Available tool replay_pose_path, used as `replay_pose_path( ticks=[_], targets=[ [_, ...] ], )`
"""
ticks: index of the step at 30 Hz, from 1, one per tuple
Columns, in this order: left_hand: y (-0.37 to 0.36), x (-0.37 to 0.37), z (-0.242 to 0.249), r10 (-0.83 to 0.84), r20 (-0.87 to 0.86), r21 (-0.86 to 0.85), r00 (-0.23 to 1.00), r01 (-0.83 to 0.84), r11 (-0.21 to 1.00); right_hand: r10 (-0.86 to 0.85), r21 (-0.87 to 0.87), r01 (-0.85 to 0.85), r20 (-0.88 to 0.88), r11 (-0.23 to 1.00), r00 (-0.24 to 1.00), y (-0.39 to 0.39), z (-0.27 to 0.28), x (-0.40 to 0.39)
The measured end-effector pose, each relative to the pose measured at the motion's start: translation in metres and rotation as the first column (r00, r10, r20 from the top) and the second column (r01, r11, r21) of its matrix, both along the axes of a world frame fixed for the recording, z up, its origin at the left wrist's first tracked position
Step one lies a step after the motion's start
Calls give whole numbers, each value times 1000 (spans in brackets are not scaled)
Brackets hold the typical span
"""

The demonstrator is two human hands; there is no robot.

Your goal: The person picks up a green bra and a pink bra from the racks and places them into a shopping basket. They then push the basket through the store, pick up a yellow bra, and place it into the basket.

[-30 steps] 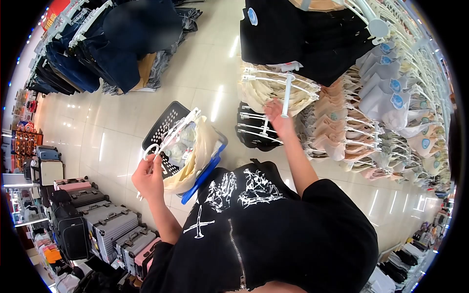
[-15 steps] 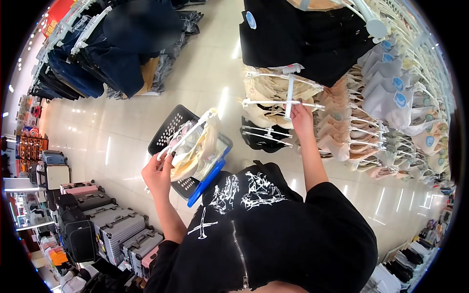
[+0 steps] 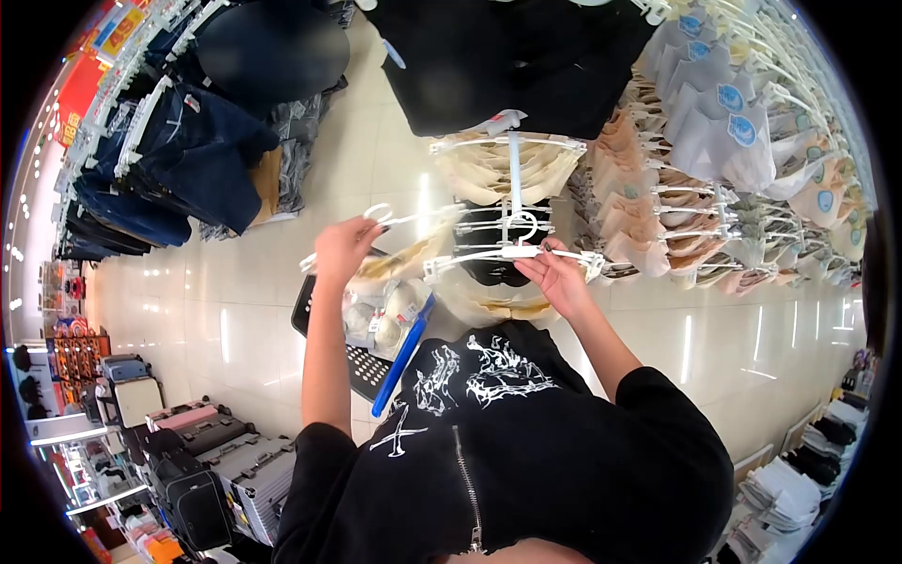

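Observation:
My left hand (image 3: 346,246) is closed on a white plastic hanger (image 3: 432,218) whose hook stands up beside the fingers. A cream bra (image 3: 411,261) hangs from it, partly hidden. On the right, my right hand (image 3: 556,277) pinches a second white hanger (image 3: 517,252) near its middle, below the hook. Another cream bra (image 3: 489,305) hangs under that one, in front of my chest. Just beyond stands a rack arm (image 3: 515,179) with cream bras (image 3: 507,169) and black ones (image 3: 503,268) on hangers.
A dark shopping basket (image 3: 362,371) with a blue handle (image 3: 402,357) holds bagged cream items (image 3: 383,320). Black garments (image 3: 507,66) hang ahead, grey and beige ones (image 3: 714,132) to the right. Dark shorts (image 3: 188,169) hang at left, above suitcases (image 3: 216,461) on the floor.
My left hand has lifted its hanger up and away from the basket, showing the bagged items. My right hand has drawn a hanger with a cream bra off the rack, toward me.

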State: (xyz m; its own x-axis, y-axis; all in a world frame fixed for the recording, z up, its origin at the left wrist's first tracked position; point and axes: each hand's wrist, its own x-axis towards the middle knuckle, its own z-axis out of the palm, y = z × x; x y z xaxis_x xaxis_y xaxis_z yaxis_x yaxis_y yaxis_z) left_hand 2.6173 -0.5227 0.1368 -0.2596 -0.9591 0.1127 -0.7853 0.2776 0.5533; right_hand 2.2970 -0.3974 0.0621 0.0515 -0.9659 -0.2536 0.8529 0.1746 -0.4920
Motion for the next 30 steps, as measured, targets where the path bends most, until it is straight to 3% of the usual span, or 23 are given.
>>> replay_pose_path(
  ticks=[1, 5, 7, 10, 13, 17, 20, 23, 26, 29, 30],
  targets=[
    [-12, -14, -5, -48, -7, 88, 999, 49, 995, 27, -34, -28, -22, 999, 999, 2, -3, -1],
    [-43, -76, -21, -313, 109, 103, 943, 302, 948, 157, -120, -169, -103, 978, 982, 15, 1, 6],
    [-49, -110, -18, -402, 192, 102, 895, 389, 916, 212, -94, -241, -244, 966, 946, 26, 8, 13],
    [-65, -147, -35, -490, 113, -102, 865, 500, 860, 254, -80, -279, -232, 957, 939, 36, 6, 19],
    [-79, -166, -30, -487, 12, 112, 873, 483, 869, 257, -140, -284, -186, 948, 948, 38, 7, 30],
    [-87, -183, -23, -477, 10, 166, 879, 469, 867, 269, -209, -312, -209, 927, 940, 36, 18, 45],
    [-95, -189, -43, -470, 121, -125, 874, 484, 866, 322, -193, -392, -311, 900, 894, 36, 30, 52],
    [-86, -197, -31, -422, -18, 12, 906, 422, 906, 360, -135, -431, -362, 892, 860, 37, 16, 55],
    [-82, -195, -18, -429, 4, -7, 904, 429, 903, 380, -77, -455, -436, 887, 815, 34, 24, 58],
    [-94, -189, -34, -347, -271, -15, 898, 356, 934, 400, -61, -504, -529, 862, 748, 30, 24, 60],
    [-99, -182, -32, -330, -231, 59, 915, 352, 934, 406, -57, -518, -549, 854, 731, 28, 26, 61]
  ],
)
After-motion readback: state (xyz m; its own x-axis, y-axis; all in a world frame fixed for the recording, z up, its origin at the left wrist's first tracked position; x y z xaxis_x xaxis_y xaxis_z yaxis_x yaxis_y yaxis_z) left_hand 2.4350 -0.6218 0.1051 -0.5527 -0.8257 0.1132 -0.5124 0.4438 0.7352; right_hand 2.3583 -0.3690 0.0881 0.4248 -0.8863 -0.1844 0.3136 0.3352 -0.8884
